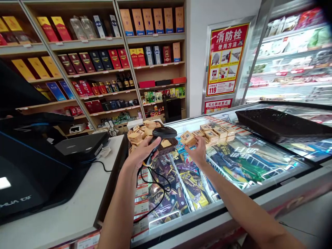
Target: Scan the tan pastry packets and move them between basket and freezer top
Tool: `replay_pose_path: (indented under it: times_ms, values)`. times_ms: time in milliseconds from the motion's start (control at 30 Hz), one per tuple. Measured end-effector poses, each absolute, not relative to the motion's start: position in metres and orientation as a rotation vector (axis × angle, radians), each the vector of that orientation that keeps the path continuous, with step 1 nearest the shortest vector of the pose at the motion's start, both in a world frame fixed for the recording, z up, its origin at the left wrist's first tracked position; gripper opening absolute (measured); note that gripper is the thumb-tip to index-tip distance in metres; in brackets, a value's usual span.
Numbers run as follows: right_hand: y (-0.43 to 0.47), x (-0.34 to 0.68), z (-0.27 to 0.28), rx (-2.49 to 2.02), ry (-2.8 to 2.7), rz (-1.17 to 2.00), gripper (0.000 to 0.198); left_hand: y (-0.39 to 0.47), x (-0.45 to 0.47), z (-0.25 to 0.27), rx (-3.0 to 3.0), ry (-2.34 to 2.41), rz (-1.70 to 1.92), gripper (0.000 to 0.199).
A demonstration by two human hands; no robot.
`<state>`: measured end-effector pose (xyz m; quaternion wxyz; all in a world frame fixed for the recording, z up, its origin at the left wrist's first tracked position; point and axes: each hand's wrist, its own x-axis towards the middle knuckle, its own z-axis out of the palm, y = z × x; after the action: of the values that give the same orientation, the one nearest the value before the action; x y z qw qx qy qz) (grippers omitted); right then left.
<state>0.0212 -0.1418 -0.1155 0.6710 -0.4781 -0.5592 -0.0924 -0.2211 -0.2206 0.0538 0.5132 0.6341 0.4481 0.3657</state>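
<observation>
My left hand is wrapped round the grip of a black barcode scanner, whose head points right and whose cord loops down over the freezer glass. Just to the right, my right hand pinches a small packaged snack by its right edge, label side up, in front of the scanner's head. Behind the scanner stands a dark woven basket heaped with similar snack packs. More of these packs are stacked in rows on the glass, right of my right hand.
Beneath the glass of the chest freezer lie ice-cream packets in wire baskets. A dark woven tray rests on its far right. On the left, a white counter bears a black checkout terminal. Shelves of boxed goods line the back wall.
</observation>
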Motion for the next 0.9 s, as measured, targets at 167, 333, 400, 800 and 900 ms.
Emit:
replay_pose_path:
  times_ms: [167,333,400,800,900]
  values:
    - [-0.139,0.020,-0.121,-1.022,-1.327,-0.216,0.051,-0.216,-0.203,0.043,1.649,1.143,0.840,0.049]
    - [-0.142,0.015,-0.118,-0.986,-1.358,-0.228,0.051,-0.215,-0.198,0.040,1.702,1.130,0.844,0.047]
    - [-0.143,0.015,-0.119,-0.999,-1.372,-0.194,0.051,-0.215,-0.197,0.040,1.719,1.118,0.834,0.047]
    - [-0.138,0.026,-0.118,-1.441,-1.436,-0.108,0.041,-0.213,-0.200,0.041,1.723,1.167,0.826,0.045]
    - [-0.120,0.039,-0.111,-1.661,-1.395,-0.215,0.038,-0.215,-0.200,0.044,1.723,1.127,0.819,0.045]
